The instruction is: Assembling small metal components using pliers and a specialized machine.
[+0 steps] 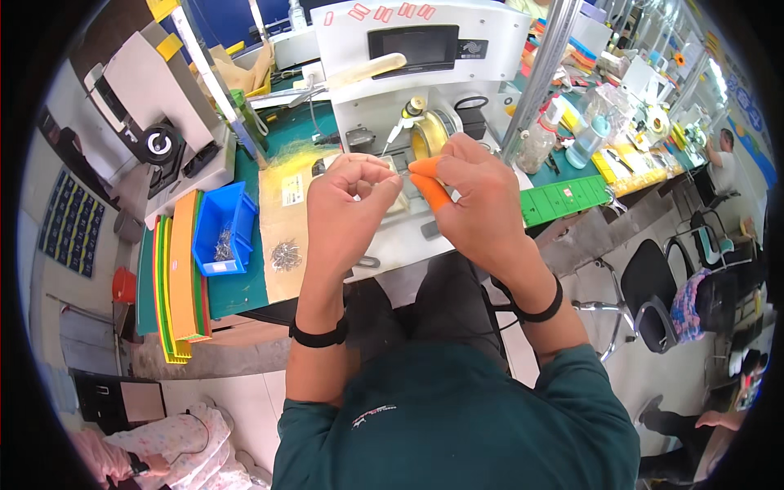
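Observation:
My left hand (347, 211) is raised in front of a white bench machine (420, 61), its thumb and fingertips pinched together. Close by on the right, my right hand (482, 200) is closed too, with orange finger covers (431, 192) on two digits. Whatever either pinch holds is too small to make out. Behind the hands sit a gold-coloured spool (426, 137) and a thin nozzle-like part (402, 129) of the machine. Left of my left hand, a pile of small metal pins (285, 255) lies on brown paper (282, 224).
A blue bin (224, 229) of metal pieces stands at the left, beside stacked coloured trays (184, 278). Fine yellow strands (306, 153) lie behind the paper. A green tray (563, 200), a blue-capped bottle (588, 143) and a metal post (543, 73) are at the right.

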The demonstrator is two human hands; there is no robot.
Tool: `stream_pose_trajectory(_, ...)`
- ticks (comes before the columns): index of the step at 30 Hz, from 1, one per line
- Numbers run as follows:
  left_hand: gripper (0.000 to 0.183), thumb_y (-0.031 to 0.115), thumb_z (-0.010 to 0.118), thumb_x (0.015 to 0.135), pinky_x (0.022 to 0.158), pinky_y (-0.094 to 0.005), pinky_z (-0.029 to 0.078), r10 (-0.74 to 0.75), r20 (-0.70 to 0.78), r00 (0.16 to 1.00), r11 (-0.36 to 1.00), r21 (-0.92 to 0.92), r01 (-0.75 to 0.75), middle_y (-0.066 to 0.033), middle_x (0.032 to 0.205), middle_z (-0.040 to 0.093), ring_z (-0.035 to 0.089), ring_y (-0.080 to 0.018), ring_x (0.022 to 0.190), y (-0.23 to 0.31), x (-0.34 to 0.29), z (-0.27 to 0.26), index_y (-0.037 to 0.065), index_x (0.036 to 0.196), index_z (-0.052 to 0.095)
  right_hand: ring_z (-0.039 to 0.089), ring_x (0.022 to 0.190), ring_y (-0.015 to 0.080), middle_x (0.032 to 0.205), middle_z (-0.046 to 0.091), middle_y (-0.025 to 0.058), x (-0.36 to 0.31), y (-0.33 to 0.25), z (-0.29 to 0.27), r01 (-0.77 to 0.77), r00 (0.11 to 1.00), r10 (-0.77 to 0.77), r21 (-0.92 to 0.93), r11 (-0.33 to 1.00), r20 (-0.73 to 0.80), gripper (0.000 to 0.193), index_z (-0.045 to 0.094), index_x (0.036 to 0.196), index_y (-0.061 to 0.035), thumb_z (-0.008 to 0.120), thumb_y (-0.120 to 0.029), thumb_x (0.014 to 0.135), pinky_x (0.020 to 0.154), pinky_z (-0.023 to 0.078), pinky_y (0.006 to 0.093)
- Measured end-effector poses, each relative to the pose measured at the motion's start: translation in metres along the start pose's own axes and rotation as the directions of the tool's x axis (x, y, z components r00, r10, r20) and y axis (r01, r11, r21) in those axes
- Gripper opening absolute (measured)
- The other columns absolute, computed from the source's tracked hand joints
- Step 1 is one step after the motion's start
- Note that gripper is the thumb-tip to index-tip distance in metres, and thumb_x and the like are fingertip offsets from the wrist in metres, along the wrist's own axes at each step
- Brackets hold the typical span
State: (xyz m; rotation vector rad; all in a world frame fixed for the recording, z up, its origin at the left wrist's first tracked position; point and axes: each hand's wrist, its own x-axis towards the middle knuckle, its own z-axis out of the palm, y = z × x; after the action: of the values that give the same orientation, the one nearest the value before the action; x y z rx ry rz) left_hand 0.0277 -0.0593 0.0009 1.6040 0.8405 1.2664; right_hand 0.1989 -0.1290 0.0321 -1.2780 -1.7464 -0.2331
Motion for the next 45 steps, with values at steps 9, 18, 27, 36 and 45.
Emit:
stream_pose_trajectory(9, 0.011, 0.010, 0.080, 0.082, 0.064, -0.0220, 0.043, -0.013, 0.058, 0.998, 1.000, -0.025, 0.014, -0.0016, 0.101, 0.069, 0.051, -0.0038, 0.069, -0.002, 0.001, -0.006, 0.000, 0.088, 0.078, 0.062, 0.071, 0.0278, 0.077, 0.055, 0.0079, 0.001, 0.002, 0.011, 0.126, 0.992, -0.123, -0.122, 0.985, 0.029, 0.008, 0.069, 0.080, -0.0037, 0.074, 0.000, 0.075, 0.056, 0.048, 0.0399)
stream_pose_trajectory(18, 0.012, 0.010, 0.080, 0.083, 0.065, -0.0214, 0.043, -0.112, 0.113, 0.987, 0.986, -0.112, 0.124, -0.0037, 0.106, 0.069, 0.051, -0.0038, 0.068, 0.006, 0.002, -0.010, 0.000, 0.090, 0.078, 0.062, 0.070, 0.0282, 0.081, 0.057, 0.0081, 0.001, -0.002, 0.010, 0.177, 0.982, -0.156, -0.248, 0.952, 0.104, 0.017, 0.061, 0.077, -0.0024, 0.078, -0.002, 0.077, 0.057, 0.049, 0.0389)
stream_pose_trajectory(27, 0.008, 0.006, 0.080, 0.083, 0.065, -0.0204, 0.043, 0.073, 0.099, 0.992, 0.997, -0.039, -0.070, -0.0029, 0.109, 0.066, 0.049, -0.0025, 0.067, -0.001, -0.002, -0.014, 0.000, 0.088, 0.076, 0.068, 0.088, 0.0267, 0.099, 0.067, 0.0116, 0.004, -0.006, -0.005, -0.035, 0.993, 0.045, 0.094, 0.995, -0.109, 0.030, 0.070, 0.108, 0.0000, 0.082, -0.006, 0.081, 0.078, 0.053, 0.0313)
stream_pose_trajectory(36, 0.009, -0.006, 0.076, 0.085, 0.061, -0.0169, 0.041, 0.156, 0.075, 0.985, 0.987, -0.034, -0.154, -0.0063, 0.117, 0.063, 0.043, 0.0008, 0.066, 0.009, -0.007, -0.006, -0.003, 0.093, 0.075, 0.068, 0.082, 0.0111, 0.090, 0.073, 0.0073, -0.001, 0.012, 0.000, -0.646, 0.760, 0.416, 0.648, 0.403, 0.500, 0.015, 0.071, 0.103, 0.0028, 0.072, -0.010, 0.095, 0.074, 0.053, 0.0260)
stream_pose_trajectory(45, 0.014, -0.008, 0.076, 0.081, 0.057, -0.0220, 0.039, 0.555, 0.197, 0.808, 0.773, 0.238, -0.588, -0.0091, 0.118, 0.065, 0.045, -0.0066, 0.063, 0.017, -0.008, 0.002, 0.001, 0.091, 0.074, 0.067, 0.073, 0.0172, 0.086, 0.070, 0.0096, -0.012, 0.027, -0.018, -0.771, 0.577, 0.373, 0.635, -0.047, 0.727, 0.021, 0.071, 0.100, 0.0015, 0.057, -0.014, 0.100, 0.069, 0.056, 0.0313)
